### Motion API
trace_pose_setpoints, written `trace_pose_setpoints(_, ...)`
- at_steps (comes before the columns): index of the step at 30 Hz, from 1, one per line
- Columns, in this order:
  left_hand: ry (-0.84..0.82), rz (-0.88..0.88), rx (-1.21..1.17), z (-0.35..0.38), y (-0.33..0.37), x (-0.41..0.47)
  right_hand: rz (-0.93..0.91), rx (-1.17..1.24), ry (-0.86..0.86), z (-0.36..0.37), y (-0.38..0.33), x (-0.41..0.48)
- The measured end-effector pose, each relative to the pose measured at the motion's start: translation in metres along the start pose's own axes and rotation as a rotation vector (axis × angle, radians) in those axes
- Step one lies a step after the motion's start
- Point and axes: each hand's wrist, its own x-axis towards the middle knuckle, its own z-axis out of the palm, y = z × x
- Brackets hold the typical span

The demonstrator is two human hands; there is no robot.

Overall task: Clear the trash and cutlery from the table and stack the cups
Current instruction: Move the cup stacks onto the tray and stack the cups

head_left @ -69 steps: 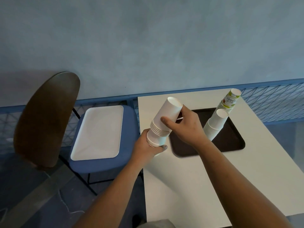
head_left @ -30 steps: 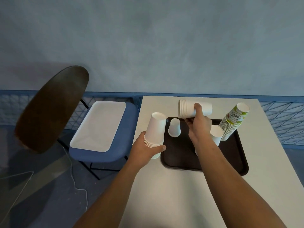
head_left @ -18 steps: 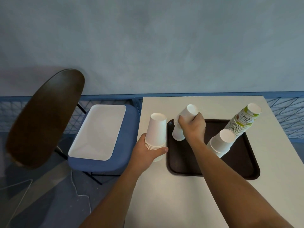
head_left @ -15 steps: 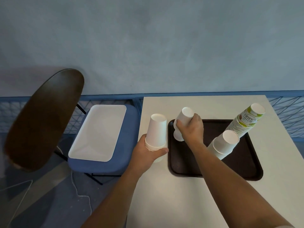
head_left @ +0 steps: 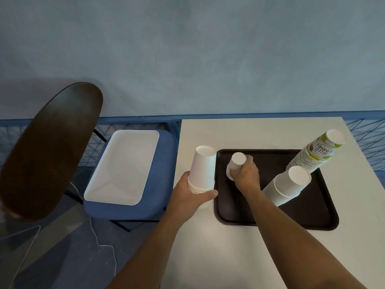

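Observation:
My left hand (head_left: 190, 196) grips a short stack of upside-down white paper cups (head_left: 203, 168) at the table's left edge, just left of the dark brown tray (head_left: 312, 213). My right hand (head_left: 245, 175) grips a small stack of white cups (head_left: 236, 164), held bottom-up over the tray's near-left corner; whether it touches the tray is hidden by the hand. Another white cup stack (head_left: 288, 185) stands upside down on the tray to the right. Behind it rises a tall leaning stack of printed cups (head_left: 316, 153).
The white table (head_left: 208, 247) runs back to a blue mesh railing (head_left: 366, 134). To its left is a blue-cushioned chair (head_left: 164, 155) with a dark wooden back (head_left: 50, 149); a white rectangular tray (head_left: 123, 165) lies on its seat. A thin cable trails on the floor.
My right hand swung its stack of cups from lying sideways in the air to bottom-up, lowering it onto the small cup that stood on the tray. The left hand kept its stack still.

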Motion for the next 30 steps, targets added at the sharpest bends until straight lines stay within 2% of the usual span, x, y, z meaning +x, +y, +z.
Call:
trace_pose_setpoints(5, -0.003, -0.012, 0.005, 0.007, -0.004, -0.002, -0.008, 0.019, -0.029, -0.006, 0.002, -0.017)
trace_pose_setpoints(10, -0.01, -0.004, 0.0, 0.013, 0.003, -0.009, -0.322, 0.055, 0.246, -0.026, -0.023, -0.074)
trace_pose_setpoints(11, -0.004, 0.004, 0.006, 0.014, 0.004, -0.01, -0.354, 0.106, 0.258, -0.031, -0.029, -0.085)
trace_pose_setpoints(13, 0.01, 0.018, 0.022, 0.017, 0.005, -0.011, -0.367, 0.238, 0.171, -0.045, -0.041, -0.106)
trace_pose_setpoints(16, 0.017, 0.029, 0.044, 0.022, 0.007, -0.013, -0.38, 0.423, -0.087, -0.069, -0.059, -0.128)
trace_pose_setpoints(19, -0.006, 0.046, 0.087, 0.027, 0.014, -0.017, -0.403, 0.366, -0.261, -0.088, -0.072, -0.135)
trace_pose_setpoints(23, 0.01, 0.084, 0.151, 0.032, 0.022, -0.027, -0.428, 0.197, -0.238, -0.097, -0.078, -0.134)
trace_pose_setpoints(30, 0.01, 0.1, 0.192, 0.029, 0.028, -0.04, -0.467, 0.091, -0.303, -0.109, -0.079, -0.14)
